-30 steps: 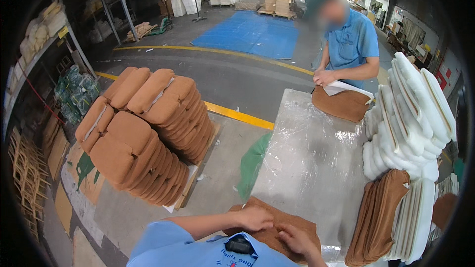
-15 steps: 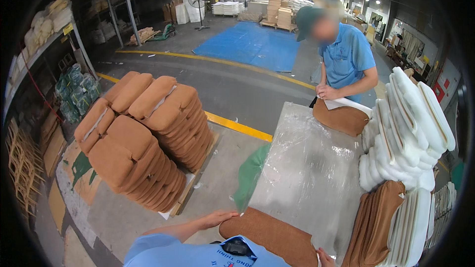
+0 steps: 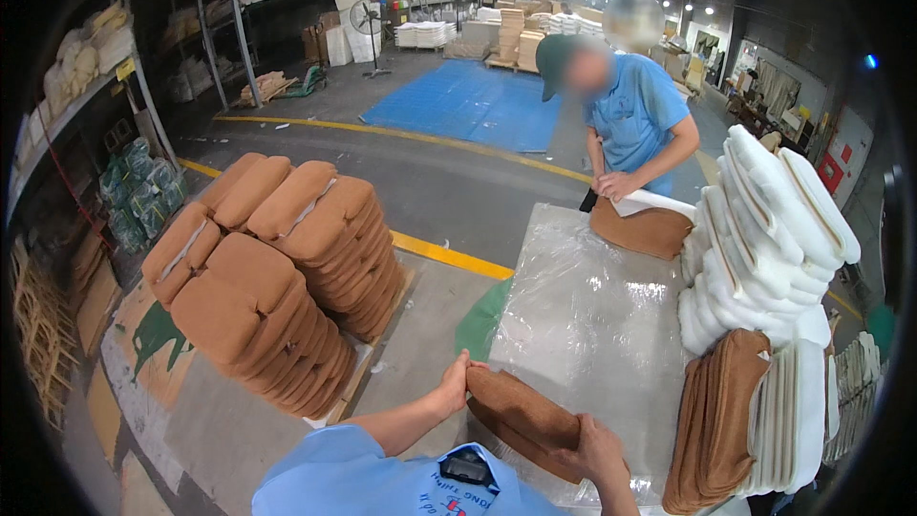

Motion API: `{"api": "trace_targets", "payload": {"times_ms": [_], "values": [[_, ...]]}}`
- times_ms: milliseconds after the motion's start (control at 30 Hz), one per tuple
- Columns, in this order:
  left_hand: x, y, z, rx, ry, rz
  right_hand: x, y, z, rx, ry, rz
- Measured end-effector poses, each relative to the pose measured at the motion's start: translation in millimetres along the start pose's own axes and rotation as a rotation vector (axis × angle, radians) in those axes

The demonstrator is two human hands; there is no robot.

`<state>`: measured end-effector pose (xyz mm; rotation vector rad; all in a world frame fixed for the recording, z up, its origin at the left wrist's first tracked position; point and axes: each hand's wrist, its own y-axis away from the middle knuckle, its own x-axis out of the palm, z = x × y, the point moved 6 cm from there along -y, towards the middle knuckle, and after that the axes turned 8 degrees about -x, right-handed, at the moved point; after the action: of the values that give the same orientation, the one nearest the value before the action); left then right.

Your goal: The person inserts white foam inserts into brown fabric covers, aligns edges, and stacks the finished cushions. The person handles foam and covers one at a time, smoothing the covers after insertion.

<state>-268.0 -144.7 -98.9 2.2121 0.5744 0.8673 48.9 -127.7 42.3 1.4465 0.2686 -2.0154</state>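
A brown fabric cushion cover (image 3: 523, 413) is held up at the near end of the plastic-wrapped table (image 3: 597, 325), its long edge parted to show the inner side. My left hand (image 3: 457, 384) grips its left end, fingers partly behind the cloth. At the other end, my right hand (image 3: 594, 451) has its fingers closed over the upper edge of the cover. Right of it stands a row of folded brown covers (image 3: 718, 420). White padded cushions (image 3: 759, 239) are piled behind that row.
Across the table, a co-worker (image 3: 630, 119) in a blue shirt handles another brown cover (image 3: 640, 229) with white padding. Stacks of brown cushions (image 3: 239, 296) stand on a pallet at left. White panels (image 3: 798, 411) stand at the right. A blue sheet (image 3: 468, 105) lies on the floor.
The cover has been raised from lying flat and its edge parted. My right hand has come up from the lower edge onto it. The co-worker's hands stay at the other cover.
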Motion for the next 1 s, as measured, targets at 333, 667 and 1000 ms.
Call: {"api": "trace_targets", "payload": {"times_ms": [333,667,1000], "values": [[-0.9,51.6,10.2,0.17,-0.155,0.07,-31.7,-8.1,-0.9,0.082,-0.198,-0.218],[102.8,74.8,27.7,0.232,-0.175,0.565,-43.9,-6.9,18.0,0.105,-1.049,-0.718],[146.9,34.1,-66.9,0.503,-0.869,0.201,-17.8,20.0,36.1,0.141,-1.596,-0.602]]}}
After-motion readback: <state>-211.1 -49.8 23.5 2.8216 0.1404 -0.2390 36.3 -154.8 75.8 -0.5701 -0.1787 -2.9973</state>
